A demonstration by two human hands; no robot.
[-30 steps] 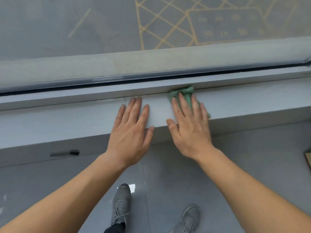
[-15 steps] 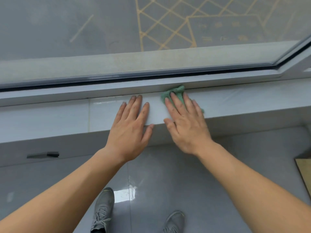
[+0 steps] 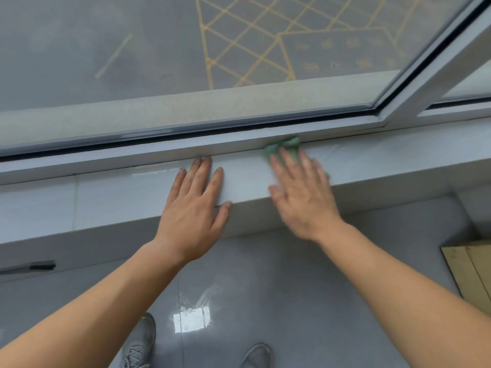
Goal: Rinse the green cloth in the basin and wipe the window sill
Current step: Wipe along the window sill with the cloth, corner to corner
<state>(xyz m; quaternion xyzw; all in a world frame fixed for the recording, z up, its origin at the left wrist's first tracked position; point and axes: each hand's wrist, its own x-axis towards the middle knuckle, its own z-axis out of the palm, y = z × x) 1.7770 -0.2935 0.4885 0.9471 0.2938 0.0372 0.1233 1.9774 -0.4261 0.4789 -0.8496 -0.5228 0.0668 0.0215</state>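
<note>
Wiping stroke had carried the right hand sideways along the window sill, away from the left hand; a second earlier the two nearly touched, and now bare sill showed between them. Right hand was blurred, fingers spread and pressed flat on the green cloth, which was bunched beyond the fingertips against the window frame. Left hand lay flat with fingers together, gripping nothing, bracing on the sill. Judged: wiping under way, rinse presumably done; no basin in view. Sill past the right hand appeared unwiped.
</note>
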